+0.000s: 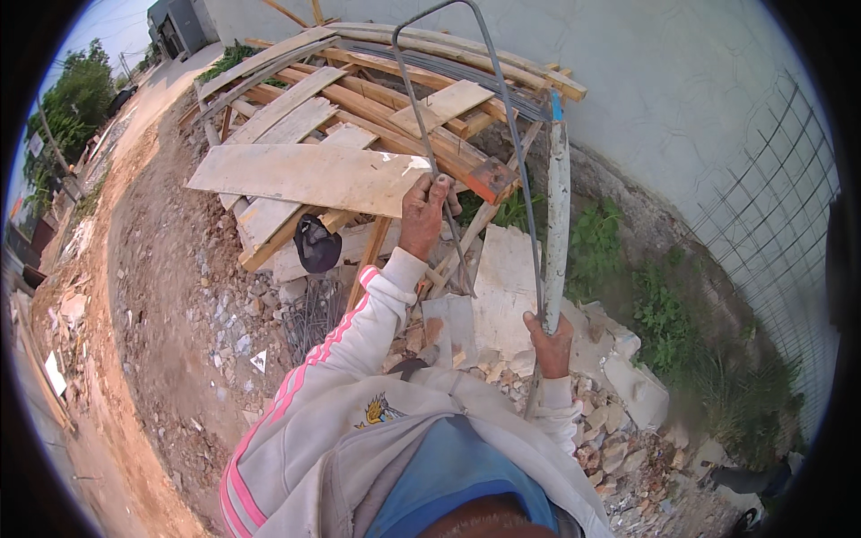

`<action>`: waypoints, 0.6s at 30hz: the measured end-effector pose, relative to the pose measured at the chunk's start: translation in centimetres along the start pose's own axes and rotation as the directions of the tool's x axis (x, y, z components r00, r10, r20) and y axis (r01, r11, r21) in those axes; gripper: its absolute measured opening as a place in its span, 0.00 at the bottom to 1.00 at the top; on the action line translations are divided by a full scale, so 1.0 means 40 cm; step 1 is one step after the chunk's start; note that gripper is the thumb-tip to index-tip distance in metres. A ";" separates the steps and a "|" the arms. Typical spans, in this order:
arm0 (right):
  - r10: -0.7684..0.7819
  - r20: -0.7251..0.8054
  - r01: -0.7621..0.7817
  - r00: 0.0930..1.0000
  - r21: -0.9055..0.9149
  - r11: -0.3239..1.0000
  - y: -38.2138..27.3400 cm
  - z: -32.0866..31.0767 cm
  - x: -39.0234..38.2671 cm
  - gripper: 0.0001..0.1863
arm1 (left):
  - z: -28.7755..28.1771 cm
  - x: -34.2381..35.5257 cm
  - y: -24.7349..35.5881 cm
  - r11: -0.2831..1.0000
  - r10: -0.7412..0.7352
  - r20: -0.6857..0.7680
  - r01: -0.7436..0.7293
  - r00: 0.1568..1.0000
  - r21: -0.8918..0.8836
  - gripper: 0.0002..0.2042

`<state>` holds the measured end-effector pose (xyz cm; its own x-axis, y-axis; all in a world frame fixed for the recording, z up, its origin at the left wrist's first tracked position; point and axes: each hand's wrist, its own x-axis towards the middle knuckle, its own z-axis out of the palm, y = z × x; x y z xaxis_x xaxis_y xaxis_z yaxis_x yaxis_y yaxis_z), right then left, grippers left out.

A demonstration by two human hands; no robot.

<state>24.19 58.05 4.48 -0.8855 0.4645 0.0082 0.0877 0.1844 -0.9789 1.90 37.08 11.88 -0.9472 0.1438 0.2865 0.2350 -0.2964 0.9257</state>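
A long, thin grey steel rod (499,76), bent into a tall, narrow frame, rises in front of me. My left hand (423,215) is closed round its left leg, the thumb pressed against the metal. My right hand (550,345) is wrapped round the lower end of a white, paint-worn pipe (558,206) with a blue tip. The rod's right leg runs alongside the pipe and passes by the right hand's fingers; whether they grip it too, I cannot tell. Beyond my left hand, a pale board (300,177) lies across stacked wooden beams (377,112).
A dark cap or bag (317,244) hangs by the timber. Broken masonry (619,439) and stones lie around me. A wire mesh (762,188) leans on the pale wall (664,99) at right, above green weeds (668,314). A person's leg (752,480) shows at lower right.
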 end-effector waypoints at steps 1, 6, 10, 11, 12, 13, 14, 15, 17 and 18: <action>-0.029 0.000 0.029 1.000 0.008 1.000 -0.009 -0.001 0.011 0.13 | -0.023 0.008 -0.008 0.961 0.147 -0.032 -0.135 0.989 0.240 0.15; -0.218 -0.170 0.191 0.961 -0.158 0.969 -0.059 -0.067 0.016 0.13 | -0.018 0.029 0.132 0.474 0.717 0.096 -0.584 0.690 0.659 0.23; -0.237 -0.112 0.182 0.965 -0.362 0.914 -0.138 -0.074 0.045 0.14 | 0.043 0.044 0.194 0.088 0.501 0.724 -0.860 0.475 0.503 0.16; -0.270 -0.112 0.208 0.956 -0.388 0.898 -0.150 -0.069 0.052 0.14 | 0.054 0.044 0.153 0.022 0.354 0.826 -0.887 0.438 0.461 0.14; -0.304 -0.123 0.229 0.945 -0.416 0.880 -0.164 -0.066 0.058 0.15 | 0.058 0.059 0.122 -0.033 0.193 0.903 -0.918 0.383 0.396 0.13; -0.332 -0.139 0.243 0.933 -0.439 0.865 -0.168 -0.065 0.060 0.15 | 0.055 0.079 0.099 -0.023 0.159 0.915 -0.925 0.371 0.379 0.13; -0.364 -0.113 0.266 0.925 -0.491 0.830 -0.168 -0.075 0.075 0.14 | 0.050 0.101 0.075 -0.010 0.127 0.927 -0.934 0.354 0.358 0.13; -0.240 -0.117 0.147 0.964 -0.520 0.842 -0.190 -0.082 0.077 0.15 | 0.064 0.106 0.042 0.031 0.097 0.943 -0.948 0.317 0.316 0.13; -0.329 -0.134 0.185 0.935 -0.605 0.774 -0.215 -0.084 0.119 0.17 | 0.042 0.165 -0.004 0.214 0.098 0.936 -0.926 0.339 0.312 0.12; -0.526 -0.107 0.325 0.844 -0.677 0.660 -0.198 -0.094 0.142 0.18 | 0.046 0.183 0.006 0.301 -0.091 0.893 -0.843 0.441 0.447 0.12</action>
<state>20.19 62.47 13.03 -0.7445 0.3878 0.5434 0.0790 0.8594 -0.5051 -4.56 39.81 14.66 -0.2442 0.9335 0.2625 0.9663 0.2115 0.1470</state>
